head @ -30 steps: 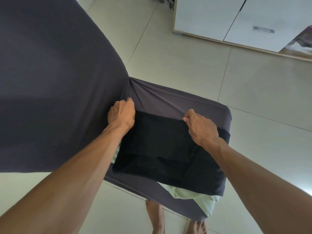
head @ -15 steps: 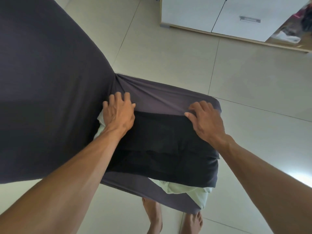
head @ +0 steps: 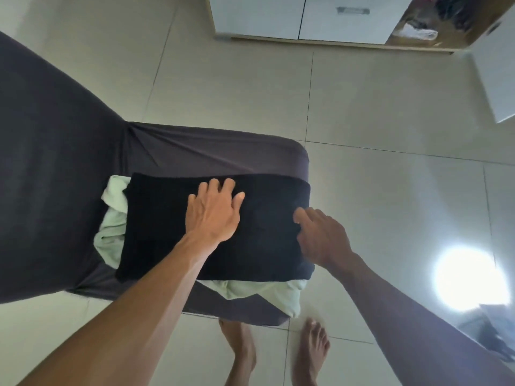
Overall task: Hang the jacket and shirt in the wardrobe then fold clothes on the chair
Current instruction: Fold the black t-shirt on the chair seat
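Left hand (head: 213, 215) lies flat, fingers spread, pressing the middle of the folded black garment (head: 264, 246) on the chair (head: 223, 154) seat. Right hand (head: 320, 238) hovers at the garment's right edge, fingers loosely bent, gripping nothing. Black garment appears fully folded. A pale green garment (head: 111, 229) lies crumpled beneath it on the seat, judged still unfolded. Wardrobe (head: 306, 20) stands beyond the chair; hanging cannot be confirmed.

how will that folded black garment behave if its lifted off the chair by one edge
The black garment is soft cloth, so it would probably droop and unfold. It looks light. It lies on loose pale green fabric, which might drag along with it.
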Demonstrator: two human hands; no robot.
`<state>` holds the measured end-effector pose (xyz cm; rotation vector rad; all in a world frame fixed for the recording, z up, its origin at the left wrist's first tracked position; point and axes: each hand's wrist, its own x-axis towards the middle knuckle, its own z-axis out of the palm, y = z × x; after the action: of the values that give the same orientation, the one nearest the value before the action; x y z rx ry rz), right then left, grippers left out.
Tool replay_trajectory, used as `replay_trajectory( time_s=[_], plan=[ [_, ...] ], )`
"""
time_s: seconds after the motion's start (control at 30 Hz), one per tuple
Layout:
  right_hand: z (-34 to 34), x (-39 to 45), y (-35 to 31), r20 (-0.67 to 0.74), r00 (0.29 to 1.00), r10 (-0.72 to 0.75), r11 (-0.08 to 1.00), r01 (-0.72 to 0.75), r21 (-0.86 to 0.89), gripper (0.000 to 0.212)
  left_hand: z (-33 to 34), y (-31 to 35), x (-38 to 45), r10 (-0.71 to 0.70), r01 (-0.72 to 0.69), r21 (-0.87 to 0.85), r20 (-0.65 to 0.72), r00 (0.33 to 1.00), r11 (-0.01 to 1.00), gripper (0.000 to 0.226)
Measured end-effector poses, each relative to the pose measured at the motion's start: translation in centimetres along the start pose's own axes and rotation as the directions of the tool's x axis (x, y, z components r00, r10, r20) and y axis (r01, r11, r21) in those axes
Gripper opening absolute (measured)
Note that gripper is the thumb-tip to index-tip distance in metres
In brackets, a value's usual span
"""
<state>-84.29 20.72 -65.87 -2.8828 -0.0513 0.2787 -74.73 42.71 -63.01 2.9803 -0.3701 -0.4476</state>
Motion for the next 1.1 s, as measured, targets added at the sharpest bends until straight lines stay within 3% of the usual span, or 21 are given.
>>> replay_trajectory(
  time_s=[0.27,0.33,0.4,0.47,0.5,0.6,0.67,0.73,0.8,0.93,1.03,1.1],
  plan=[
    [-1.1,-3.2,3.1,-0.192,0.98,-0.058,0.998,0.062,0.015,0.027,-0.4,1.1,-0.5,-0.105,0.105,-0.002,0.055,0.993,0.994,0.041],
    [-1.0,-3.4,3.3,-0.077,0.996,-0.055,0.998,0.053,-0.028,0.038,-0.5,1.7,-0.4,-0.128,0.127,0.022,0.071,0.989,0.992,0.043],
    [-0.9,-3.3,2.8,0.163,0.987,-0.011,0.992,0.032,-0.124,0.045,-0.6,2.3,-0.4,-0.157,0.153,0.049,0.091,0.983,0.987,0.047],
    [-1.0,-3.0,2.1,0.4,0.911,0.102,0.991,-0.059,-0.12,0.04,-0.5,3.1,-0.6,-0.197,0.19,0.082,0.084,0.977,0.978,0.051],
    [-1.2,-2.8,1.9,0.454,0.881,0.133,0.991,-0.104,-0.088,0.039,-0.4,3.5,-0.9,-0.192,0.187,0.091,0.044,0.98,0.978,0.053],
    [-2.8,-1.1,1.2,0.264,0.958,0.114,0.992,-0.125,0.023,0.033,0.1,5.1,-1.4,-0.103,0.112,0.097,-0.091,0.99,0.989,0.056],
    [-3.8,0.8,0.8,0.127,0.989,0.076,0.98,-0.097,0.173,0.021,0.8,5.9,-1.5,-0.102,0.108,0.091,-0.069,0.992,0.99,0.062],
    [-3.7,2.4,0.8,0.092,0.996,-0.006,0.96,-0.02,0.279,0.02,1.5,6.5,-1.8,-0.127,0.127,0.08,-0.005,0.992,0.989,0.071],
    [-3.0,3.4,1.4,0.188,0.978,-0.092,0.96,0.037,0.278,0.022,2.1,7.0,-1.9,-0.129,0.125,0.096,0.038,0.991,0.987,0.079],
    [-2.7,4.6,3.1,0.342,0.936,-0.082,0.967,-0.008,0.256,0.023,1.9,6.8,-1.7,-0.109,0.1,0.072,0.136,0.985,0.992,0.095],
    [-4.6,5.9,3.4,0.537,0.832,-0.138,0.98,0.037,0.194,0.036,1.3,6.3,-1.9,-0.133,0.128,0.036,0.187,0.973,0.991,0.104],
    [-5.7,6.7,3.6,0.506,0.849,-0.152,0.983,0.077,0.166,0.036,0.9,6.3,-1.6,-0.153,0.155,0.004,0.19,0.97,0.988,0.106]
  ],
)
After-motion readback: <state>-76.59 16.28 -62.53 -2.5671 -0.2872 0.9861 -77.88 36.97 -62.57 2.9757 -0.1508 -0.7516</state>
